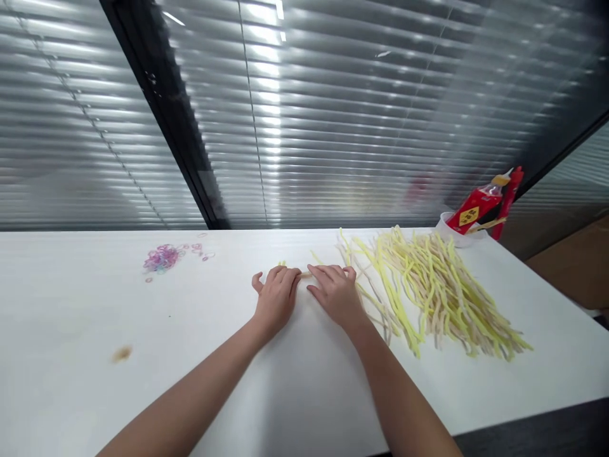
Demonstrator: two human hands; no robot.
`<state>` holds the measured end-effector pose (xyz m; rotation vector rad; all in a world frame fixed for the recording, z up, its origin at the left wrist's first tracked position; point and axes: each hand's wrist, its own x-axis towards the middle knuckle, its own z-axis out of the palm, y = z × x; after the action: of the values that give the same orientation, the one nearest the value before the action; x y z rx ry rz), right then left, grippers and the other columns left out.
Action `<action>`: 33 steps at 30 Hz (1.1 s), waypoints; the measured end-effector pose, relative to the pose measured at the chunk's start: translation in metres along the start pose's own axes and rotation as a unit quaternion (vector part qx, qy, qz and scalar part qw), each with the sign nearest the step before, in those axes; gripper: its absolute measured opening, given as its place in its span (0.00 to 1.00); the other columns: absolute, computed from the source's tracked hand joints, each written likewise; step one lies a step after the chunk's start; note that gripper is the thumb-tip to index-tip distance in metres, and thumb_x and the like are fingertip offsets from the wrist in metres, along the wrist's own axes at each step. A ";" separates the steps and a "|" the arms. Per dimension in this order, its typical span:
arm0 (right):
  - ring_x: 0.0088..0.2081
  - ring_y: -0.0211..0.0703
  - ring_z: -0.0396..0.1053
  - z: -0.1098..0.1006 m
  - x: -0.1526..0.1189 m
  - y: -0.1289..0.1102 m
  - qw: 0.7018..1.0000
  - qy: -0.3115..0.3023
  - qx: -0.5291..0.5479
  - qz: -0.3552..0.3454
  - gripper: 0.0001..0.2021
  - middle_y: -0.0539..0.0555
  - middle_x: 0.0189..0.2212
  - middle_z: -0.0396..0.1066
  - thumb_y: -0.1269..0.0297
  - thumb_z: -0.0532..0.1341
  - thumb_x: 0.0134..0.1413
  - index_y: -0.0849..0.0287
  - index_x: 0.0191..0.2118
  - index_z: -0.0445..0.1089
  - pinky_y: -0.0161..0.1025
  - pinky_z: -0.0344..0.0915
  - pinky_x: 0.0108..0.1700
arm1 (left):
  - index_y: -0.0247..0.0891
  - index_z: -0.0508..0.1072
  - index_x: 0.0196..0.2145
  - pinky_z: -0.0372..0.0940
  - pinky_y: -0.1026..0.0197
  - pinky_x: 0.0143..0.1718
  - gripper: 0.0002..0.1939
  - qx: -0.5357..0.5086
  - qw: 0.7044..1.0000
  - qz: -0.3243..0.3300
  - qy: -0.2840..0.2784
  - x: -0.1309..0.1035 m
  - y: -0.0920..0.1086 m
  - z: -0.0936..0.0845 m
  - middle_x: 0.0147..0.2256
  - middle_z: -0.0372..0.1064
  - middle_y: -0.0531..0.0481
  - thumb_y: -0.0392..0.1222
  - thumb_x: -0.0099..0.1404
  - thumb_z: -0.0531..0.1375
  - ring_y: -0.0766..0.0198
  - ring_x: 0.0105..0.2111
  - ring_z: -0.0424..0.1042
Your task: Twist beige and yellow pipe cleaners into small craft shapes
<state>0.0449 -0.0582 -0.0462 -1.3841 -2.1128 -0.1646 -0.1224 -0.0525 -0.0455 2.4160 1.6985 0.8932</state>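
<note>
My left hand (277, 295) and my right hand (335, 292) rest low over the white table, side by side with a small gap. A short stretch of beige pipe cleaner (305, 275) bridges that gap, its ends running under the fingers of both hands. The left fingers are pressed together on it. On the right, the fingers lie over the other end while the thumb sits a little apart. A yellow tip (281, 263) pokes out beyond the left knuckles. Close to my right hand spreads a large pile of yellow and beige pipe cleaners (440, 289).
Small pink and purple rubber bands (162, 258) are heaped at the left. A white tub (451, 231) at the back right holds a red bottle (477, 206). A window with blinds (342, 127) borders the table (214, 393). A brown stain (122, 353) marks its left side.
</note>
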 end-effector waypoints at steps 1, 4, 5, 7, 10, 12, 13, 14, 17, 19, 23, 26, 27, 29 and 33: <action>0.45 0.45 0.66 0.000 0.000 0.000 1.000 0.009 0.000 -0.010 0.15 0.54 0.44 0.74 0.61 0.59 0.61 0.52 0.53 0.67 0.48 0.43 0.52 | 0.44 0.68 0.41 0.41 0.41 0.53 0.12 -0.007 1.000 0.011 0.004 0.000 0.000 0.000 0.40 0.74 0.48 0.36 0.70 0.46 0.56 0.49 0.67; 0.40 0.41 0.68 0.000 0.001 0.000 0.999 0.038 -0.001 -0.026 0.08 0.51 0.37 0.76 0.62 0.58 0.62 0.53 0.45 0.72 0.47 0.43 0.52 | 0.44 0.69 0.39 0.40 0.44 0.52 0.12 -0.023 0.998 0.048 0.019 -0.002 -0.001 -0.001 0.39 0.74 0.48 0.36 0.71 0.46 0.57 0.48 0.68; 0.39 0.40 0.68 0.000 0.001 0.000 0.998 0.048 -0.003 -0.034 0.08 0.51 0.36 0.76 0.62 0.58 0.63 0.54 0.44 0.72 0.47 0.43 0.51 | 0.43 0.69 0.39 0.40 0.44 0.52 0.12 -0.026 0.998 0.057 0.024 -0.002 -0.002 -0.001 0.39 0.74 0.49 0.36 0.71 0.47 0.57 0.47 0.68; 0.38 0.39 0.68 -0.001 0.002 0.001 0.996 0.066 -0.011 -0.054 0.08 0.51 0.35 0.76 0.63 0.58 0.63 0.54 0.45 0.72 0.46 0.43 0.51 | 0.43 0.69 0.39 0.40 0.45 0.51 0.11 -0.030 0.997 0.066 0.031 -0.003 -0.003 -0.001 0.38 0.75 0.50 0.36 0.70 0.48 0.58 0.46 0.69; 0.37 0.38 0.68 -0.002 0.002 0.002 0.992 0.085 -0.015 -0.092 0.09 0.50 0.37 0.76 0.68 0.57 0.63 0.53 0.47 0.71 0.46 0.44 0.51 | 0.43 0.69 0.39 0.41 0.46 0.50 0.11 -0.041 0.996 0.071 0.029 -0.003 -0.004 -0.001 0.37 0.75 0.51 0.36 0.70 0.48 0.59 0.45 0.69; 0.36 0.37 0.68 -0.002 0.002 0.001 0.989 0.097 -0.014 -0.108 0.09 0.49 0.36 0.76 0.70 0.57 0.62 0.54 0.45 0.72 0.45 0.44 0.52 | 0.44 0.70 0.39 0.41 0.46 0.50 0.11 -0.050 0.996 0.067 0.022 -0.003 -0.004 -0.001 0.36 0.75 0.52 0.36 0.70 0.48 0.59 0.44 0.69; 0.35 0.36 0.68 -0.002 0.002 0.000 0.989 0.104 -0.014 -0.109 0.09 0.49 0.35 0.76 0.71 0.57 0.62 0.54 0.43 0.72 0.45 0.44 0.51 | 0.44 0.70 0.39 0.41 0.46 0.50 0.12 -0.055 0.996 0.063 0.019 -0.003 -0.004 -0.002 0.36 0.75 0.51 0.36 0.70 0.48 0.59 0.44 0.69; 0.34 0.36 0.68 -0.001 0.002 -0.002 0.988 0.112 -0.013 -0.105 0.08 0.49 0.33 0.76 0.71 0.57 0.61 0.55 0.42 0.73 0.45 0.44 0.51 | 0.44 0.70 0.39 0.41 0.46 0.50 0.12 -0.060 0.996 0.057 0.014 -0.003 -0.003 -0.002 0.36 0.75 0.51 0.37 0.70 0.47 0.59 0.43 0.69; 0.32 0.36 0.66 -0.001 0.003 -0.006 0.989 0.130 -0.009 -0.077 0.07 0.48 0.29 0.75 0.70 0.58 0.61 0.55 0.37 0.73 0.45 0.45 0.50 | 0.44 0.70 0.38 0.40 0.45 0.51 0.12 -0.089 0.996 0.029 -0.005 -0.003 0.000 -0.003 0.37 0.75 0.51 0.38 0.70 0.47 0.59 0.43 0.70; 0.32 0.37 0.66 -0.001 0.003 -0.008 0.989 0.134 -0.008 -0.056 0.06 0.48 0.27 0.74 0.69 0.58 0.60 0.55 0.35 0.73 0.46 0.45 0.49 | 0.44 0.70 0.38 0.40 0.45 0.52 0.11 -0.117 0.993 0.005 -0.013 -0.005 0.003 -0.002 0.38 0.76 0.52 0.39 0.70 0.48 0.60 0.43 0.71; 0.32 0.39 0.65 0.000 0.001 -0.010 0.991 0.133 -0.020 -0.023 0.06 0.48 0.25 0.73 0.68 0.59 0.59 0.56 0.31 0.72 0.48 0.45 0.50 | 0.46 0.71 0.40 0.40 0.46 0.53 0.10 -0.155 0.988 -0.013 -0.013 -0.009 0.008 0.001 0.43 0.75 0.53 0.42 0.70 0.50 0.59 0.45 0.72; 0.32 0.40 0.65 0.003 0.000 -0.011 0.990 0.138 -0.026 -0.003 0.07 0.49 0.24 0.71 0.69 0.58 0.58 0.56 0.30 0.71 0.49 0.44 0.50 | 0.46 0.71 0.41 0.41 0.46 0.54 0.11 -0.181 0.983 -0.025 -0.021 -0.012 0.011 0.002 0.42 0.76 0.52 0.43 0.70 0.49 0.60 0.41 0.74; 0.32 0.40 0.65 0.004 0.000 -0.012 0.990 0.140 -0.025 0.004 0.08 0.49 0.24 0.71 0.69 0.58 0.58 0.56 0.30 0.71 0.49 0.44 0.50 | 0.46 0.71 0.41 0.41 0.45 0.55 0.11 -0.191 0.981 -0.032 -0.025 -0.012 0.012 0.002 0.42 0.76 0.52 0.44 0.70 0.49 0.60 0.40 0.74; 0.32 0.40 0.65 0.005 0.000 -0.012 0.990 0.143 -0.013 0.010 0.07 0.49 0.24 0.72 0.69 0.57 0.59 0.56 0.31 0.71 0.48 0.45 0.50 | 0.47 0.71 0.42 0.43 0.46 0.55 0.12 -0.209 0.976 -0.054 -0.030 -0.012 0.013 0.001 0.41 0.77 0.52 0.45 0.70 0.49 0.60 0.38 0.74; 0.34 0.39 0.67 0.000 0.002 -0.009 0.993 0.111 0.021 -0.026 0.06 0.49 0.29 0.75 0.66 0.58 0.61 0.55 0.41 0.72 0.45 0.46 0.51 | 0.46 0.72 0.40 0.48 0.47 0.52 0.13 -0.232 0.966 -0.113 -0.016 -0.009 0.013 0.001 0.40 0.76 0.52 0.47 0.69 0.49 0.59 0.37 0.73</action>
<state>0.0366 -0.0608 -0.0436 -1.2271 -1.9569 -0.2789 -0.1135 -0.0656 -0.0454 1.8846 1.5047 1.0657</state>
